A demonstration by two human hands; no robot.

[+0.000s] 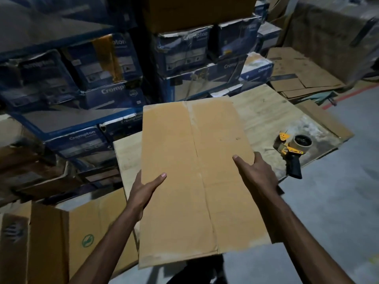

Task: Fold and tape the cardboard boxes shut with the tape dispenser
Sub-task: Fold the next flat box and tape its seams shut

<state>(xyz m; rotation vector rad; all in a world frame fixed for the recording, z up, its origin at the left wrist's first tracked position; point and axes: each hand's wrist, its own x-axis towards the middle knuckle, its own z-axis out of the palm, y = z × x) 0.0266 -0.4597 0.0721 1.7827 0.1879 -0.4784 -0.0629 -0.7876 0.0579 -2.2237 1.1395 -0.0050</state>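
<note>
I hold a flattened brown cardboard box [190, 171] in front of me, above the floor, with a crease running down its middle. My left hand [143, 191] grips its left edge, thumb on top and fingers hidden beneath. My right hand [256, 173] grips the right edge, thumb lying on the top face. A yellow and black tape dispenser [291, 150] with a roll of tape lies to the right on a flat cardboard sheet [276, 113] spread on the floor, apart from both hands.
Stacked blue printed boxes [92, 78] on blue racking fill the back and left. An open brown carton [51, 242] sits at lower left. Flat cardboard sheets [303, 78] are piled at the back right. Grey concrete floor [328, 212] with a red line lies to the right.
</note>
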